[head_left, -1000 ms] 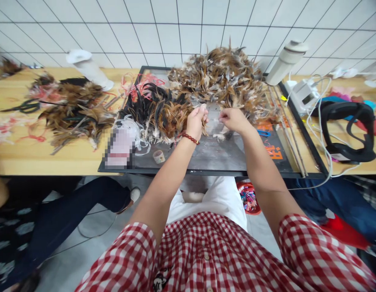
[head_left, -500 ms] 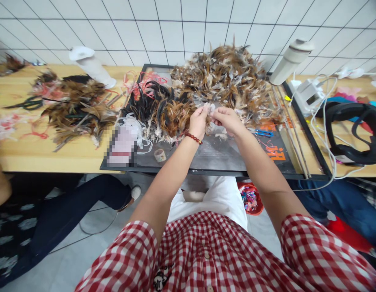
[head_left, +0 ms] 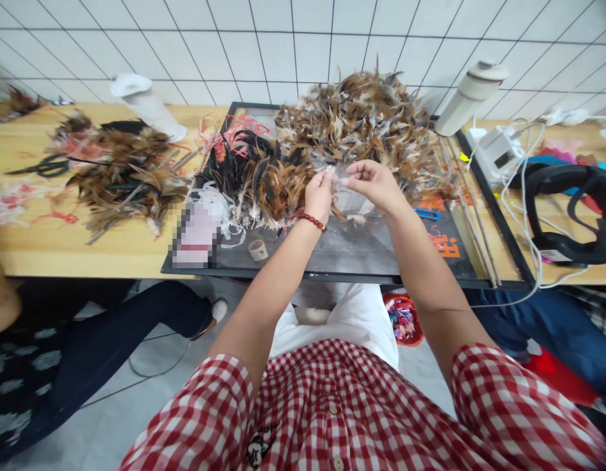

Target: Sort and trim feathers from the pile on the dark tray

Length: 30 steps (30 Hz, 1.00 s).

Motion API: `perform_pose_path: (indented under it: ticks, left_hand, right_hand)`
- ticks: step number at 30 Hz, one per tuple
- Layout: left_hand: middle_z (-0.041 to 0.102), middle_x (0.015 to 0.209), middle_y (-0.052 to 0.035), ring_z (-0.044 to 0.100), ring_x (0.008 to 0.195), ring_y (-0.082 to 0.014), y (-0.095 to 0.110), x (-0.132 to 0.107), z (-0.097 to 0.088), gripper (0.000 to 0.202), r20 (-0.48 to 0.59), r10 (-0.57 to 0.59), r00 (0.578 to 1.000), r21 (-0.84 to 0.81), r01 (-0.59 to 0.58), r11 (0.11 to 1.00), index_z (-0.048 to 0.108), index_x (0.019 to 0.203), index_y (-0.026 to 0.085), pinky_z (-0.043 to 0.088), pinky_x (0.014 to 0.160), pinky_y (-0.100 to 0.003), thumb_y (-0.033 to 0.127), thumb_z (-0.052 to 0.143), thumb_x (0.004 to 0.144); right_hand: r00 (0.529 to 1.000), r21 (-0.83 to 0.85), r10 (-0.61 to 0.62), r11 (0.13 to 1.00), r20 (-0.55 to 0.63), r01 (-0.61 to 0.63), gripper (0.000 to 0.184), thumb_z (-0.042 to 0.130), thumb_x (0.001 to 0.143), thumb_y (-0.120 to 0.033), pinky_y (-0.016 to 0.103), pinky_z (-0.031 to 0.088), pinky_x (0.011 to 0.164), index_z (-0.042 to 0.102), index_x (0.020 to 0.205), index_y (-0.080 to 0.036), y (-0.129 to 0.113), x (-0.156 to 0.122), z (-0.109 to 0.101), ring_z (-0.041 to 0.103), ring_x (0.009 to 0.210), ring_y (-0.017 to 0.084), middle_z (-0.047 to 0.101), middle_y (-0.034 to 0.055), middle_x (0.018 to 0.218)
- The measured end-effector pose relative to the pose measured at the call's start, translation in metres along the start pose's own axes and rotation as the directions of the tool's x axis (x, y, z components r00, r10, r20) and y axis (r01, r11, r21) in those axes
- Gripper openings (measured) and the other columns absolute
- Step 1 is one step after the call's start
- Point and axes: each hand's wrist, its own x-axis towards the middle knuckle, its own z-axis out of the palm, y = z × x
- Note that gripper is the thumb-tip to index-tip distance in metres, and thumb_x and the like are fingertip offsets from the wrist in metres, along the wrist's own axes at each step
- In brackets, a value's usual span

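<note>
My left hand, with a red bead bracelet at the wrist, is closed in a pinch around the base of a small feather; just its pale end and a brown tip below show. My right hand is close by on the right, thumb and index finger pinched on a thin whitish translucent strip that runs between the two hands. Both hands are above the front of a large heap of brown feathers. Left of them lies a bundle of black and brown feathers.
A dark framed board carries the feathers, white ribbon, a small tape roll and a blue cutter. Thin sticks lie to the right. Bottles, scissors, a black headset and a person's legs flank it.
My right hand has moved a little up and right, away from the left, and its fingers have loosened. My left hand stays nearly in place.
</note>
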Motion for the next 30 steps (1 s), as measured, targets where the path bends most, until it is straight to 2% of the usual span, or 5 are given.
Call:
perform_pose_path:
  ticks: [12, 16, 19, 26, 30]
  left_hand:
    - [0.052, 0.064, 0.0052, 0.045, 0.054, -0.0061, -0.006, 0.006, -0.002, 0.03, 0.01, 0.03, 0.999, 0.024, -0.03, 0.999, 0.061, 0.079, 0.02, 0.038, 0.053, -0.019, 0.041, 0.072, 0.097]
    - [0.067, 0.08, -0.0006, 0.066, 0.083, -0.0123, -0.008, 0.008, -0.003, 0.03, 0.052, 0.175, 0.983, 0.049, -0.178, 0.983, 0.065, 0.077, 0.02, 0.052, 0.076, -0.023, 0.044, 0.077, 0.092]
    - [0.074, 0.091, -0.0032, 0.069, 0.104, -0.0159, -0.009, 0.004, -0.003, 0.026, 0.175, 0.26, 0.95, 0.097, -0.28, 0.955, 0.069, 0.075, 0.02, 0.053, 0.093, -0.026, 0.039, 0.081, 0.088]
    - [0.061, 0.066, 0.002, 0.057, 0.069, -0.0104, -0.005, -0.006, -0.001, 0.03, 0.243, 0.167, 0.955, 0.22, -0.222, 0.95, 0.064, 0.066, 0.017, 0.045, 0.072, -0.021, 0.028, 0.075, 0.092]
    - [0.059, 0.065, 0.0023, 0.055, 0.065, -0.0095, -0.006, -0.005, -0.001, 0.03, 0.213, 0.139, 0.967, 0.185, -0.179, 0.966, 0.064, 0.068, 0.017, 0.044, 0.07, -0.021, 0.03, 0.076, 0.092]
  right_hand:
    - [0.998, -0.183, 0.017, 0.983, -0.058, -0.028, 0.036, 0.084, 0.08, -0.052, 0.03, 0.043, 0.069, 0.066, 0.075, -0.022, -0.004, -0.003, 0.007, 0.054, 0.068, 0.015, 0.063, -0.0002, 0.07]
    - [0.982, -0.613, -0.173, 0.785, -0.079, 0.089, 0.014, 0.071, 0.087, -0.032, 0.038, 0.047, 0.082, 0.069, 0.077, -0.022, 0.001, -0.003, -0.002, 0.062, 0.086, 0.025, 0.071, 0.0074, 0.084]
    - [0.973, -0.746, -0.232, 0.649, -0.006, 0.15, 0.01, 0.062, 0.085, -0.021, 0.04, 0.047, 0.085, 0.071, 0.08, -0.021, 0.007, -0.003, -0.005, 0.063, 0.092, 0.027, 0.072, 0.0101, 0.091]
    - [0.979, -0.577, -0.206, 0.799, -0.002, 0.167, 0.011, 0.061, 0.09, -0.025, 0.035, 0.047, 0.084, 0.067, 0.082, -0.021, 0.013, 0.003, -0.003, 0.059, 0.088, 0.021, 0.067, 0.0055, 0.088]
    - [0.962, -0.598, -0.253, 0.789, -0.104, 0.143, 0.016, 0.059, 0.096, -0.031, 0.038, 0.049, 0.088, 0.066, 0.085, -0.022, 0.012, 0.005, -0.01, 0.061, 0.094, 0.024, 0.068, 0.0071, 0.093]
